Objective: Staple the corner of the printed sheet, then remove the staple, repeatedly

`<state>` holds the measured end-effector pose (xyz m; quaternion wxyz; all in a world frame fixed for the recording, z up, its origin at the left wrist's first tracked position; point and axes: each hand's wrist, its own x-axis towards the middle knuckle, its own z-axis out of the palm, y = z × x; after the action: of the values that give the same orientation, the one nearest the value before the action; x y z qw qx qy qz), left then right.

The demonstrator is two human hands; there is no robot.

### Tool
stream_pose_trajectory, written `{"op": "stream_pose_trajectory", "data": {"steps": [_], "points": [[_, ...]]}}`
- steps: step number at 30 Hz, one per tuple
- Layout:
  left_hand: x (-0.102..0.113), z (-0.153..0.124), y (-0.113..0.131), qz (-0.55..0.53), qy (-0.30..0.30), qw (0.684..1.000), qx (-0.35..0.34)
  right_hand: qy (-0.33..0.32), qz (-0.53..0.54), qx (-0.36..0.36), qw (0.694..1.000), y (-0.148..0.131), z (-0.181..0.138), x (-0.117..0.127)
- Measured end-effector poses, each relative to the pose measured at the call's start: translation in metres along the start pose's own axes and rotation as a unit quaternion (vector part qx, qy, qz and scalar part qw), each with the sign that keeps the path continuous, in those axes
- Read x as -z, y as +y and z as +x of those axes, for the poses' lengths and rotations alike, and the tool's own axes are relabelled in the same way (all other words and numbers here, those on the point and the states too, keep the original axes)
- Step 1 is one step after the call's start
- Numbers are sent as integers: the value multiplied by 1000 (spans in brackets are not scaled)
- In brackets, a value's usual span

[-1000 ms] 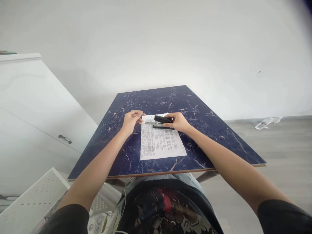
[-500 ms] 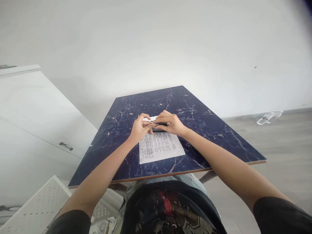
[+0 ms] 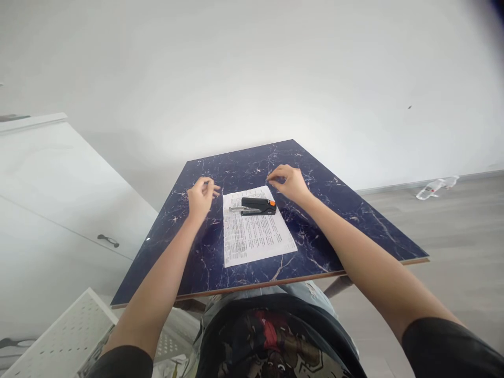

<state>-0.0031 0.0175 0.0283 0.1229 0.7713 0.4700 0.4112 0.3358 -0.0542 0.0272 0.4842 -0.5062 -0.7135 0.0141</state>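
A black stapler (image 3: 258, 206) with an orange end lies closed on the far part of a printed paper sheet (image 3: 254, 233), which rests on the dark blue marbled table (image 3: 334, 220). My left hand (image 3: 200, 195) hovers over the table just left of the sheet, its fingers curled in against the thumb with nothing seen in them. My right hand (image 3: 289, 182) hovers just beyond the stapler's right end, fingers loosely bent and apart, holding nothing. Neither hand touches the stapler or the paper.
A white cabinet (image 3: 59, 199) with a dark handle stands to the left. A white perforated panel (image 3: 59, 341) lies low at the left near my lap. A crumpled clear plastic bottle (image 3: 435, 187) lies on the grey floor by the wall.
Both hands were closed around the stapler over the sheet's top. They have let go and moved apart, left and right, and the stapler now lies on the paper.
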Motion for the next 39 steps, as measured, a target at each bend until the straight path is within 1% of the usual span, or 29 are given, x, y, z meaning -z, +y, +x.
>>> {"op": "stream_pose_trajectory", "data": {"steps": [1,2,4,6,8,10,13,17,19,21,22,24,26,27,28,30,32,35,39], "points": [[6,8,-16,38,-6,999,14,-22,-68,-47,996,18,2,6],[10,14,-32,60,-14,998,21,-35,-100,-78,991,35,3,11],[14,22,-58,103,-47,993,28,-51,-141,-128,980,64,1,17],[11,25,-76,137,-89,986,35,-54,-164,-162,972,83,-3,18],[6,25,-85,162,-135,977,41,-58,-181,-178,965,91,-6,13],[2,24,-89,180,-174,967,42,-68,-187,-176,964,93,-7,8],[1,24,-91,203,-196,959,35,-81,-184,-163,966,91,-8,3],[1,24,-91,227,-179,957,10,-65,-166,-152,972,83,-7,6],[0,25,-92,233,-171,957,-3,-50,-147,-142,978,71,-4,6],[-2,26,-94,234,-177,956,-15,-54,-118,-123,984,53,-1,2],[-2,27,-94,233,-185,955,-20,-73,-92,-107,987,42,0,-2],[-1,29,-95,228,-202,952,-31,-151,-9,-58,987,17,1,-11],[0,30,-94,220,-207,952,-43,-249,76,1,966,-6,-2,-21],[1,30,-93,216,-201,954,-49,-287,100,27,952,-15,-4,-26],[1,29,-91,213,-191,957,-53,-309,106,46,944,-22,-7,-30],[2,26,-86,210,-167,962,-55,-313,80,62,944,-30,-11,-36],[1,22,-80,210,-148,965,-49,-300,59,61,950,-33,-14,-38],[2,9,-71,211,-133,968,-33,-295,57,52,952,-34,-15,-38],[8,-10,-55,199,-100,975,-14,-293,61,44,953,-40,-16,-39]]}}
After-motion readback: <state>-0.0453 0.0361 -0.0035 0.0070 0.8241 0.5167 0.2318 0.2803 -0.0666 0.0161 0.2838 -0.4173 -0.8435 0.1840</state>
